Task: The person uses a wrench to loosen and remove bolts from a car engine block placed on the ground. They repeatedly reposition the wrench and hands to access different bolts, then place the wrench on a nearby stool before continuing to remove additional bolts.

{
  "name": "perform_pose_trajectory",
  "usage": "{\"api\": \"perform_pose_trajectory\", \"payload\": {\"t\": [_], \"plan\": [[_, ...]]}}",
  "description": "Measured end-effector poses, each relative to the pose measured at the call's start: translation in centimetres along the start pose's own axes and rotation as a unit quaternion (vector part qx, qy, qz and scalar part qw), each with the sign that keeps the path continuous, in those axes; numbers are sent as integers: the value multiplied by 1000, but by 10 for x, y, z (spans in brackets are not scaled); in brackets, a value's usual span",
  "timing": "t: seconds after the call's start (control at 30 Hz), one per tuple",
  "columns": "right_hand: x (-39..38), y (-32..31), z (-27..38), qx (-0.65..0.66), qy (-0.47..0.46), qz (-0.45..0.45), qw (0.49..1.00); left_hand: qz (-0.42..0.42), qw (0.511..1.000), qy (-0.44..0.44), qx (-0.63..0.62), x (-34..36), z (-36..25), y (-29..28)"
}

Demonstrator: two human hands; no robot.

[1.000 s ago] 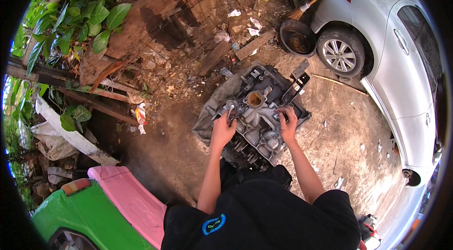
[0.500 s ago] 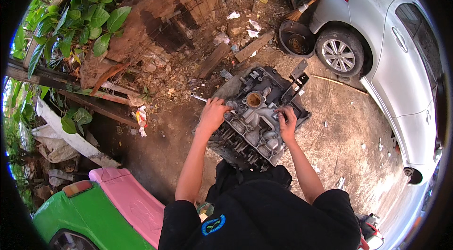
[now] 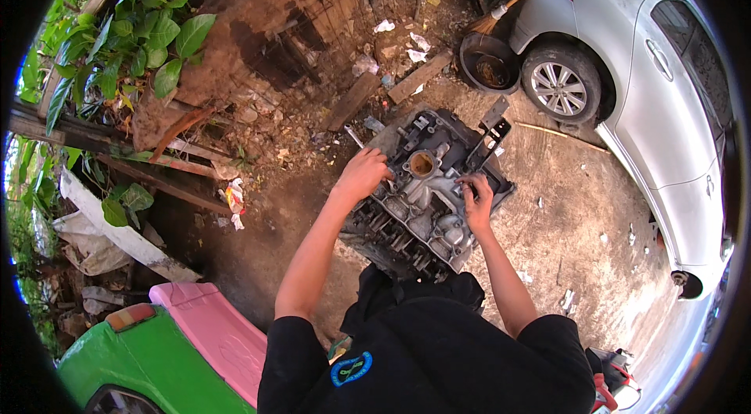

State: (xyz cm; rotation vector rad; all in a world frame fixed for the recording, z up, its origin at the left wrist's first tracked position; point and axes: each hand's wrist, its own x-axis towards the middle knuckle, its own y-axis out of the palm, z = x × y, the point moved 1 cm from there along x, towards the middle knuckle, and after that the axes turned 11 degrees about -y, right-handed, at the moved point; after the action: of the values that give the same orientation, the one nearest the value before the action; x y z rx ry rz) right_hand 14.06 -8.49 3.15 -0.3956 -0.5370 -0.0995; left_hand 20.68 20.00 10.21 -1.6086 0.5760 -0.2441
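Observation:
An engine [image 3: 422, 211] of grey metal with a round opening lies on the ground before me. On its left side my left hand [image 3: 363, 173] is closed around a wrench [image 3: 353, 136], whose bright end sticks out past my knuckles, pointing away up-left. The wrench's other end is hidden by the hand and engine parts. At the engine's right side my right hand [image 3: 477, 199] has its fingers curled together against the metal. What those fingers hold, if anything, is too small to tell.
A silver car [image 3: 641, 70] stands at the right. Beside its wheel sits a black basin [image 3: 490, 62] with a broom [image 3: 508, 6] leaning over it. Wooden planks [image 3: 421, 78] lie beyond the engine. A green and pink vehicle [image 3: 156, 351] is at lower left.
The wrench's visible end has swung from pointing left to pointing more away from me. My left hand has moved slightly right and away with it; the right hand has barely moved.

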Motion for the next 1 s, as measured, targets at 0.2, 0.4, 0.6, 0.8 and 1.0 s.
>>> {"api": "perform_pose_trajectory", "payload": {"t": [0.2,0.4,0.6,0.8,1.0], "plan": [[1,3,-1,11,0,-26,1000,31,987,-155,42,-32,-33,1],[1,3,-2,16,-8,-31,999,-67,929,-336,-141,-69,-111,32],[2,2,-1,20,-8,-22,1000,-199,805,-369,-419,-83,-88,55],[1,2,-2,24,4,-19,1000,-230,877,-276,-319,-84,-35,37],[1,3,-2,28,16,-16,999,-70,971,-194,-121,-58,-6,12]]}}
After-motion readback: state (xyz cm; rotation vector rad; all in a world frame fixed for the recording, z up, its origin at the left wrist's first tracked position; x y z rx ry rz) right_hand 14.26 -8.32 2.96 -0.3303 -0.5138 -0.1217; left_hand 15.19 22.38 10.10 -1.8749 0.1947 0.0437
